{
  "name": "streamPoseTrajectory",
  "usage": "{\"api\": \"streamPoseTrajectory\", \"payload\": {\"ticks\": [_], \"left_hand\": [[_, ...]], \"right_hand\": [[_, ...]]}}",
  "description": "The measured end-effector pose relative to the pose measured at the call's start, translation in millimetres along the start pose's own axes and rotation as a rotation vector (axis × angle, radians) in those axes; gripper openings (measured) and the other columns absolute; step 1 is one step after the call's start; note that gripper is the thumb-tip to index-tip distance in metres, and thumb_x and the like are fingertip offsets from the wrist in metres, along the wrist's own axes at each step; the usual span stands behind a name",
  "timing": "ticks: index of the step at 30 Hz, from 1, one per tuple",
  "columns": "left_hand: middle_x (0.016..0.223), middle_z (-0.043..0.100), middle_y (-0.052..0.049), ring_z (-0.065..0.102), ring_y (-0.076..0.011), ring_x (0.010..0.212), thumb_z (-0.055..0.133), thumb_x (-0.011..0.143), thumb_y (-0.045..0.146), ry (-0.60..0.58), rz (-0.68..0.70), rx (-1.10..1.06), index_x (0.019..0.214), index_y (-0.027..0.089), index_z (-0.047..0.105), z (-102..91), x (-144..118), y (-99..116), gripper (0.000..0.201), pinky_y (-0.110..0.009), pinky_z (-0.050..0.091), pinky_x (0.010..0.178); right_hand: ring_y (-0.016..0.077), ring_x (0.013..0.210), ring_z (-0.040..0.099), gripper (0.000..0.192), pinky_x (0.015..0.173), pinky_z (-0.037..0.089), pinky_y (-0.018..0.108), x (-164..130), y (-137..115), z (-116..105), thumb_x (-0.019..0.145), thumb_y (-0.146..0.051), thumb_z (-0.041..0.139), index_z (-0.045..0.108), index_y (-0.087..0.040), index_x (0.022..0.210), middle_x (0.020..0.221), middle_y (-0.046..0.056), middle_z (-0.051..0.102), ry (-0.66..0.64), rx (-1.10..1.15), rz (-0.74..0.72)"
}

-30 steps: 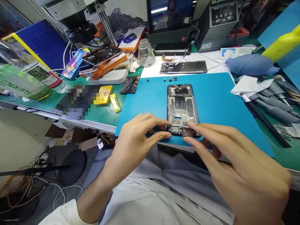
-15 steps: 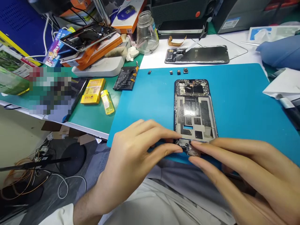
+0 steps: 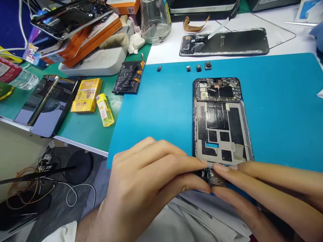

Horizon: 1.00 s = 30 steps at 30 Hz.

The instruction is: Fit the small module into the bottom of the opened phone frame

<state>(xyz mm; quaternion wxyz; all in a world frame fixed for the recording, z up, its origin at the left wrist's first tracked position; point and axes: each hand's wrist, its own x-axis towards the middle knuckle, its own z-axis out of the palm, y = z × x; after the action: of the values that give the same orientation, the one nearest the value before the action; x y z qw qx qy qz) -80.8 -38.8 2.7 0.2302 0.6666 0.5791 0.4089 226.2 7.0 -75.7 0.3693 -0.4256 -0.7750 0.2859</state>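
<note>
Left hand (image 3: 148, 178) comes up from the lower left, white sleeve (image 3: 63, 232) at the wrist. Back of hand turned up, knuckles bent and raised, fingers stacked and reaching right. Forefinger runs along the near end of an opened phone frame (image 3: 222, 122); thumb lies below it, nearly parallel. Both tips meet the dark lower section of the phone, one on each side. Cannot tell whether they pinch it or only steady it.

Right hand (image 3: 285, 200) enters from the right edge, mostly cut off, wrist out of view. Fingers long and nearly straight, pointing left; thumb beneath. Forefinger and thumb tips clasp a brownish metallic piece (image 3: 217, 179) at the phone's near end — its right part is under the fingers. Thumb tips of the two hands just beside each other.

Phone frame lies flat on the blue mat (image 3: 156, 114), circuitry at the far end, near end under both hands. Beyond it, a loose row of three tiny modules (image 3: 198, 68), with a fourth small part (image 3: 159, 68) well apart to the left. Battery (image 3: 129, 77) at the mat's left edge, partly on it; yellow lighter (image 3: 105, 110) near the battery, on green tabletop (image 3: 78, 129).
</note>
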Motion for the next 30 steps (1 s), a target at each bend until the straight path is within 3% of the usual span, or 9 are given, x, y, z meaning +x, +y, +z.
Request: {"api": "streamPoseTrajectory", "payload": {"ticks": [6, 12, 19, 24, 27, 30], "left_hand": [[0.112, 0.1, 0.005, 0.094, -0.0182, 0.09, 0.093, 0.126, 0.026, -0.005, -0.035, -0.043, 0.129, 0.033, 0.092, -3.1, 0, 0, 0.007, -0.034, 0.072, 0.084], [0.111, 0.1, 0.005, 0.094, -0.0174, 0.09, 0.095, 0.124, 0.023, 0.009, -0.038, -0.06, 0.128, 0.032, 0.093, -1.9, -1, 0, 0.01, -0.033, 0.072, 0.086], [0.112, 0.101, 0.006, 0.095, -0.0177, 0.092, 0.095, 0.125, 0.031, 0.028, -0.03, -0.021, 0.125, 0.034, 0.095, -0.4, -1, 0, 0.003, -0.034, 0.072, 0.089], [0.117, 0.102, 0.003, 0.097, -0.0208, 0.096, 0.096, 0.124, 0.034, 0.023, -0.029, -0.074, 0.129, 0.035, 0.098, -2.0, -1, 0, 0.005, -0.036, 0.077, 0.091], [0.122, 0.103, 0.002, 0.096, -0.021, 0.096, 0.097, 0.122, 0.036, 0.015, -0.051, -0.125, 0.136, 0.036, 0.1, -1.4, -1, 3, 0.013, -0.038, 0.08, 0.096], [0.124, 0.103, 0.004, 0.096, -0.0183, 0.097, 0.095, 0.125, 0.033, 0.028, -0.06, -0.145, 0.136, 0.034, 0.101, -0.6, 0, 8, 0.013, -0.034, 0.079, 0.094]], "right_hand": [[0.037, 0.118, 0.089, 0.04, 0.085, 0.082, 0.041, 8, 2, 17, 0.108, -0.069, 0.106, 0.096, -0.042, 0.136, 0.122, 0.006, 0.082, 0.073, 0.109, 0.064], [0.037, 0.116, 0.089, 0.041, 0.082, 0.082, 0.041, 12, 4, 26, 0.106, -0.07, 0.106, 0.096, -0.043, 0.134, 0.122, 0.006, 0.082, 0.082, 0.106, 0.061], [0.0364, 0.113, 0.089, 0.04, 0.077, 0.081, 0.04, 15, -3, 21, 0.104, -0.069, 0.107, 0.097, -0.045, 0.136, 0.124, 0.005, 0.083, 0.102, 0.106, 0.046], [0.0338, 0.109, 0.088, 0.043, 0.072, 0.075, 0.043, 31, -16, 15, 0.11, -0.066, 0.104, 0.094, -0.051, 0.149, 0.131, 0.001, 0.085, 0.069, 0.004, -0.091], [0.0181, 0.123, 0.083, 0.051, 0.091, 0.068, 0.034, 38, -27, 15, 0.126, -0.053, 0.093, 0.08, -0.059, 0.175, 0.152, -0.012, 0.083, -0.018, -0.094, -0.269], [0.0079, 0.138, 0.076, 0.054, 0.12, 0.056, 0.019, 34, -38, 21, 0.134, -0.041, 0.087, 0.072, -0.053, 0.184, 0.167, -0.019, 0.076, -0.002, -0.083, -0.254]]}}
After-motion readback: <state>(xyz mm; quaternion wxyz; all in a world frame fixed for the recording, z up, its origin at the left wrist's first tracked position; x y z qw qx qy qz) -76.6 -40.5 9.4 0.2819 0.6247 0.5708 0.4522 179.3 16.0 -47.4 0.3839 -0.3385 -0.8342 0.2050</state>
